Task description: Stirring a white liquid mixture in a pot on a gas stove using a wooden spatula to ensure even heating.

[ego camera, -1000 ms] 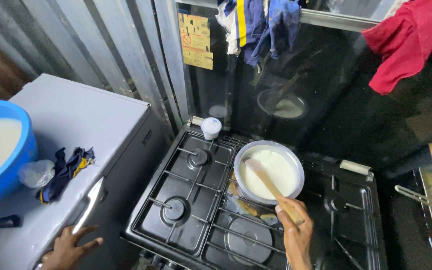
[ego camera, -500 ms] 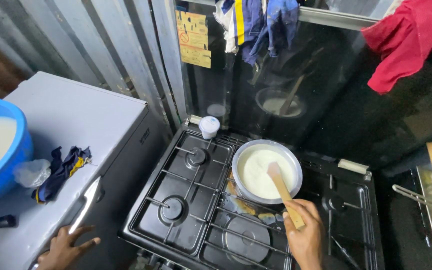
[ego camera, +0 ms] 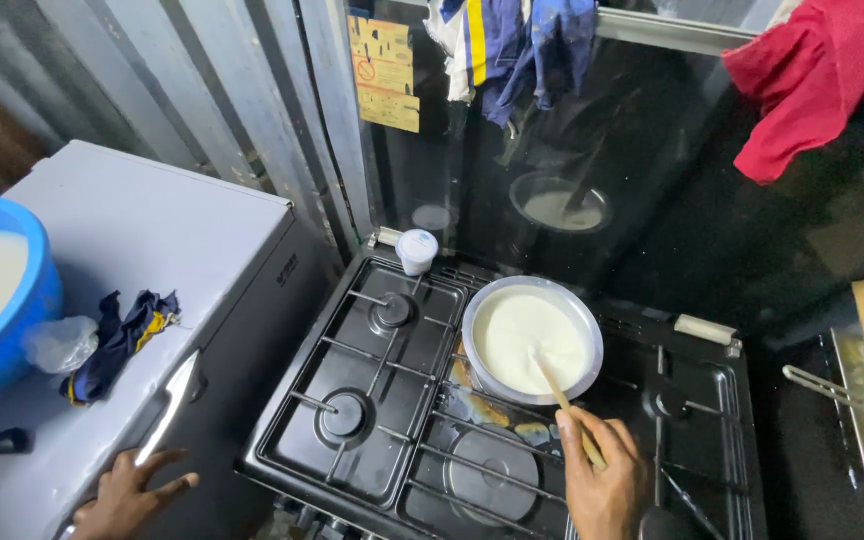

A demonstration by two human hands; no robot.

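A round metal pot [ego camera: 584, 322] full of pale creamy liquid [ego camera: 522, 335] stands on the black gas stove [ego camera: 352, 460]. My right hand [ego camera: 602, 475] grips a wooden spoon [ego camera: 555, 387] whose end dips into the liquid at the pot's near right side. My left hand [ego camera: 132, 492] rests with fingers spread on the front corner of the grey cabinet [ego camera: 162, 230] left of the stove, holding nothing.
A blue basin [ego camera: 12, 330] of pale liquid, a crumpled clear bag [ego camera: 60, 342] and a dark cloth [ego camera: 122, 335] lie on the cabinet. A small white cup [ego camera: 416, 250] stands at the stove's back. Clothes [ego camera: 512, 40] and a red cloth [ego camera: 802, 85] hang above.
The wooden spoon has swung from the pot's middle toward its near right side, and my right hand has shifted with it. My left hand stays on the cabinet corner.
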